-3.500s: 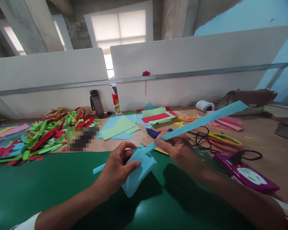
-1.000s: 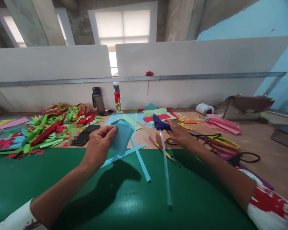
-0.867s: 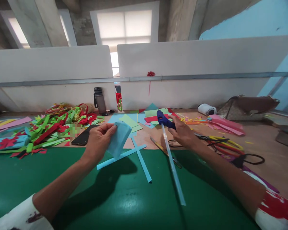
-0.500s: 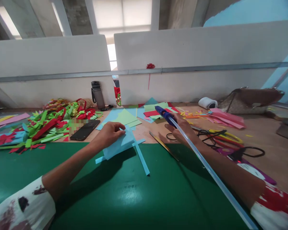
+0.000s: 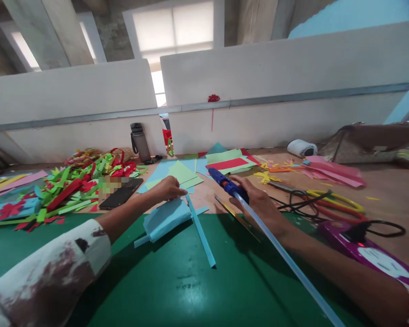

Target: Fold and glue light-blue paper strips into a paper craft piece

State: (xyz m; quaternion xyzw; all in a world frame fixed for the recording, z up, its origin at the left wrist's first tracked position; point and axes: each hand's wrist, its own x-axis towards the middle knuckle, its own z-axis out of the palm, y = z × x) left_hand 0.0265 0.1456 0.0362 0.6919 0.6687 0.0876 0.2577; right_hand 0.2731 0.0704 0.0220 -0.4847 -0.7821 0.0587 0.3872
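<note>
My left hand (image 5: 168, 188) has come down from the air and now pins the folded blue paper (image 5: 165, 218) flat on the green mat (image 5: 177, 290), fingers pressed on its top edge. My right hand (image 5: 259, 204), closed around the glue gun (image 5: 226, 184), has swung its nozzle toward the crossed blue strips (image 5: 199, 227), so gluing looks ready.

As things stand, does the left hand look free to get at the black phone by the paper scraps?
Probably yes. The left hand rests fingertips on the folded blue paper, holding nothing tight, and the black phone lies just to its left on bare table with nothing between them.
</note>
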